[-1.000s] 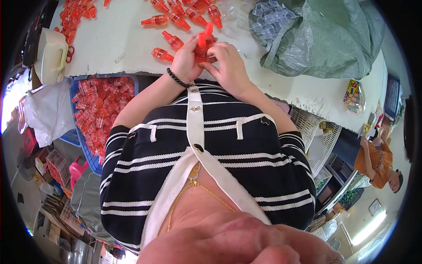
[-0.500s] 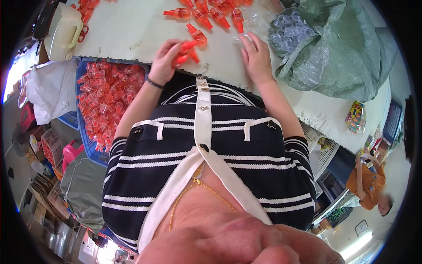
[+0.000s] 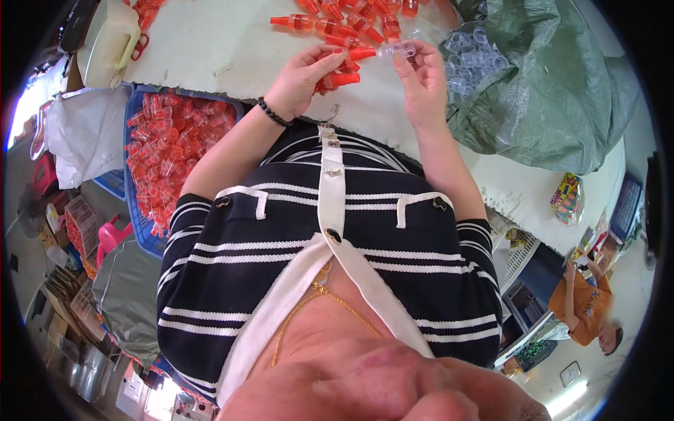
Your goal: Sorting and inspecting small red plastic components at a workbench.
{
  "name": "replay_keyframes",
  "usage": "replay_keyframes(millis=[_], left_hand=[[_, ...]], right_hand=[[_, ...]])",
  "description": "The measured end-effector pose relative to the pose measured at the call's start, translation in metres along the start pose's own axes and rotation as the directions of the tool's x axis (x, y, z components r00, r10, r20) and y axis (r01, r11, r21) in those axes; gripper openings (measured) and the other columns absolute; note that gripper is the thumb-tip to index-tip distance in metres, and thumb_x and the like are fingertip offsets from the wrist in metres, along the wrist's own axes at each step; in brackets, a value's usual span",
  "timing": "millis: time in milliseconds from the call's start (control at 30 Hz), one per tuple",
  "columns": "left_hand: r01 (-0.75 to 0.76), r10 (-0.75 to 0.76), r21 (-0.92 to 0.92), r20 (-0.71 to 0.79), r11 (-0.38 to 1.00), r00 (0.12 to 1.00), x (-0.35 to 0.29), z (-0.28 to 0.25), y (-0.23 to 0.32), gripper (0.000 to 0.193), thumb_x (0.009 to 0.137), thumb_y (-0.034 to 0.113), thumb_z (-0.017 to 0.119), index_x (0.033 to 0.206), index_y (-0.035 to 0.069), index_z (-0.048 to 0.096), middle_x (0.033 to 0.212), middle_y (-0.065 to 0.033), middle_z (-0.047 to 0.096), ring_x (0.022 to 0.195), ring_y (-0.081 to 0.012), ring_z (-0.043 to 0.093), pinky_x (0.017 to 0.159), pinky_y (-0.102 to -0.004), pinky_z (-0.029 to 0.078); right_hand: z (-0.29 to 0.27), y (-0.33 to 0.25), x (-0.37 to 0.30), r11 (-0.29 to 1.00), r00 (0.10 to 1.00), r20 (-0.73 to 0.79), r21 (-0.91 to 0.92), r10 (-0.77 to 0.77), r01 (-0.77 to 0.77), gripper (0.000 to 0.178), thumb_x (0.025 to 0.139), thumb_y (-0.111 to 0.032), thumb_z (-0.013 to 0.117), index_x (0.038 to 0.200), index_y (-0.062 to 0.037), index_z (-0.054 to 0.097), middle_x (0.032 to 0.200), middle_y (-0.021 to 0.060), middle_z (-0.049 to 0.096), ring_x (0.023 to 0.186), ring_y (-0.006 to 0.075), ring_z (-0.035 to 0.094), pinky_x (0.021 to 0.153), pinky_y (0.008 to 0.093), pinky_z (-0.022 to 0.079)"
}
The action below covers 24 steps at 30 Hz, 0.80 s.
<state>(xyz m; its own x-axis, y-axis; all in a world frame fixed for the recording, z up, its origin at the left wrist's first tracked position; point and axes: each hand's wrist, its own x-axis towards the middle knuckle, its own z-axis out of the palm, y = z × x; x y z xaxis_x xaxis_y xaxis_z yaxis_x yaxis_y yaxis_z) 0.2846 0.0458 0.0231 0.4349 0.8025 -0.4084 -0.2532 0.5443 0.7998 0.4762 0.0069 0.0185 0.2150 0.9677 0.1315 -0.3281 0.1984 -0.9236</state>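
My left hand (image 3: pixel 307 78) is closed round several small red plastic bottles (image 3: pixel 340 79) with narrow tips. One tip points right, toward my right hand (image 3: pixel 425 81), which pinches a clear plastic cap (image 3: pixel 397 52). Cap and red tip meet, though I cannot tell how far the tip is inside. Beyond my hands, more red bottles (image 3: pixel 328 27) lie loose on the white table (image 3: pixel 210 42). To the right, a green woven sack (image 3: pixel 540 91) lies open with many clear caps (image 3: pixel 474 56) at its mouth.
A blue crate (image 3: pixel 130 147) full of red capped pieces (image 3: pixel 175 154) stands left of me, below the table edge. A cream jug (image 3: pixel 109 45) and red scissors (image 3: pixel 140 46) sit at the far left. A person in an orange shirt (image 3: pixel 581 302) is at the right.
My right hand has picked up a clear cap and brought it left to a red tip. My left hand has moved right and farther over the table with the red bottles.
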Motion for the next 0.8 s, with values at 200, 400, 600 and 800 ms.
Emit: replay_keyframes(millis=[200,400,600,800], left_hand=[[0.078,-0.077,-0.118,0.013,0.99,0.997,-0.012,0.008,0.009,0.031,0.096,0.025,0.053,0.113,-0.002,0.056,0.094,-0.0056,0.062,0.079,-0.0118,0.062,0.065,-0.0226,0.05],[0.022,-0.05,0.319,0.079,0.948,0.996,-0.009,-0.005,0.002,0.03,0.095,0.026,0.055,0.111,0.001,0.056,0.092,-0.0053,0.063,0.075,-0.014,0.062,0.064,-0.0255,0.051],[-0.458,0.429,0.849,0.323,0.262,0.844,-0.016,0.002,-0.008,0.028,0.089,0.021,0.061,0.111,0.005,0.056,0.09,-0.008,0.063,0.073,-0.0244,0.063,0.065,-0.0302,0.051],[-0.622,0.361,0.753,0.653,-0.214,0.666,-0.015,-0.007,-0.018,0.029,0.087,0.018,0.063,0.113,0.006,0.056,0.09,-0.0103,0.063,0.075,-0.027,0.063,0.066,-0.0326,0.052]], right_hand=[[0.007,-0.004,-0.003,0.987,0.968,0.232,-0.146,0.096,-0.063,0.029,0.087,-0.006,0.063,0.116,-0.0058,0.056,0.111,0.0081,0.058,0.096,0.0134,0.06,0.083,0.0269,0.049],[0.001,-0.002,-0.006,0.874,0.925,0.375,-0.467,0.059,0.133,0.027,0.089,-0.01,0.062,0.114,-0.0019,0.057,0.103,0.0076,0.06,0.089,0.0135,0.062,0.077,0.0251,0.051],[0.0,0.012,-0.019,0.883,0.877,0.145,-0.189,0.457,-0.429,0.024,0.09,-0.019,0.062,0.106,0.0,0.06,0.088,0.0076,0.064,0.074,0.0144,0.062,0.07,0.0256,0.053],[-0.029,0.04,-0.032,0.544,0.53,0.304,0.045,0.791,-0.838,0.025,0.094,-0.027,0.056,0.103,-0.0037,0.062,0.087,0.0037,0.064,0.068,0.0102,0.057,0.07,0.0249,0.051]])
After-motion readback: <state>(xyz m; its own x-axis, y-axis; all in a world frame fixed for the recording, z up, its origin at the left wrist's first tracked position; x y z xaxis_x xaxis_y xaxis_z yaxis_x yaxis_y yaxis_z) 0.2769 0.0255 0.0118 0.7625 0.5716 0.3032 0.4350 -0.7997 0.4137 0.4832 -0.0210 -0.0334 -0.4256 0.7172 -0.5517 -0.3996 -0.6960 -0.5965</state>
